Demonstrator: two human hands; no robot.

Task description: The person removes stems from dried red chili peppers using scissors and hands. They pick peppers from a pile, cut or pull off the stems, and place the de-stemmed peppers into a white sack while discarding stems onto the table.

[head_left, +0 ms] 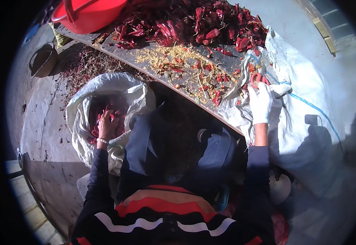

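Observation:
My bare left hand (106, 125), with a beaded bracelet at its wrist, reaches into an open white woven sack (76, 107). Its fingers are curled among dried red chilies (94, 131) and seem closed on some of them; the sack's rim shades part of the inside. In a white glove, my right hand (260, 103) is closed on red-handled scissors (259, 79) over the right end of the board. The scissors' blades cannot be made out. Right beside that hand lies a large white woven sack (304, 81) with a blue stripe.
A big heap of dried red chilies (194, 22) covers the far part of the board (120, 55). Pale seeds (165, 57) and chili scraps are scattered nearer. At the far left stand a red basin (90, 16) and a brown bucket (45, 61). Dry stems (90, 65) litter the ground.

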